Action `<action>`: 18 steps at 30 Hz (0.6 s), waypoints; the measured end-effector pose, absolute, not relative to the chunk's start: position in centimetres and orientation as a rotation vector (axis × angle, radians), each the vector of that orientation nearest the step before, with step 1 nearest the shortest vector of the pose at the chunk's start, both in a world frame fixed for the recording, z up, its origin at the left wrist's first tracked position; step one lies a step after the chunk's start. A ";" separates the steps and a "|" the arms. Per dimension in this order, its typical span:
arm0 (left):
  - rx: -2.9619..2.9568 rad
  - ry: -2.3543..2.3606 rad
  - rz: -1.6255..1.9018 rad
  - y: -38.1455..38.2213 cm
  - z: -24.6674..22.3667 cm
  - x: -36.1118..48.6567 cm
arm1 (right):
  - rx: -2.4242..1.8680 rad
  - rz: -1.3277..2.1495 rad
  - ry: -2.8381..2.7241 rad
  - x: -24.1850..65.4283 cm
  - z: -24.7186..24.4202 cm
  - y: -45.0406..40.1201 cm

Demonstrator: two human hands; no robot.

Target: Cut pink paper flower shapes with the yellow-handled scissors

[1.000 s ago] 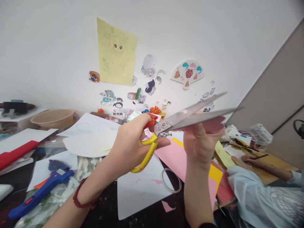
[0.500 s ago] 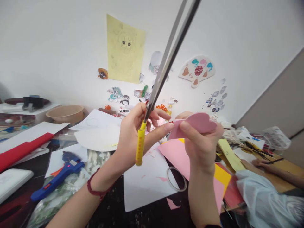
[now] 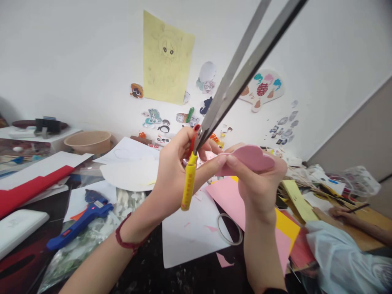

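Note:
A pair of scissors [image 3: 226, 90] hangs at my left hand [image 3: 180, 163], one handle loop yellow and the other partly hidden red. Its long metal blades, slightly apart, point up and to the right towards the wall. The left thumb also touches the near end of a pink cut-out [image 3: 251, 158] with a rounded, lobed edge. My right hand [image 3: 260, 183] pinches this piece between thumb and fingers. It looks like several layers or a folded sheet. Below the hands lie a white sheet [image 3: 183, 245] with pink scraps and a larger pink sheet [image 3: 225, 196].
A tape ring [image 3: 229, 229] rests by the right wrist. To the left are a blue glue gun [image 3: 82, 222], a red strip [image 3: 36, 185], and a beige bowl [image 3: 88, 141]. At the right, a person's hand [image 3: 343, 214] holds a thin stick. Drawings hang on the wall.
The scissors' blades have swung further right and nearer the camera. The pink piece has tilted and slid slightly left between my fingers. The view has shifted a little.

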State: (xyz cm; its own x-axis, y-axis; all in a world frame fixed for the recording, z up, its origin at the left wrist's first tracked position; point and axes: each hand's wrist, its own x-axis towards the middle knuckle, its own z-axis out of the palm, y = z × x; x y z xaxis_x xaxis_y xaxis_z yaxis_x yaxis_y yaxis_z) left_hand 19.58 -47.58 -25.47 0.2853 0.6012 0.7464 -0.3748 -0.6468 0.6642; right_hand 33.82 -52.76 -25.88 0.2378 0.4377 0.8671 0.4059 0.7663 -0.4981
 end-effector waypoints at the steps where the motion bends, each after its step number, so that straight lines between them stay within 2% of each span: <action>1: 1.747 0.222 1.489 -47.6 -25.4 19.6 | -0.755 0.025 -1.375 33.8 -25.8 -52.8; 18: 1.818 0.357 1.692 -46.9 -26.5 20.3 | -0.875 0.186 -1.279 35.1 -26.0 -52.3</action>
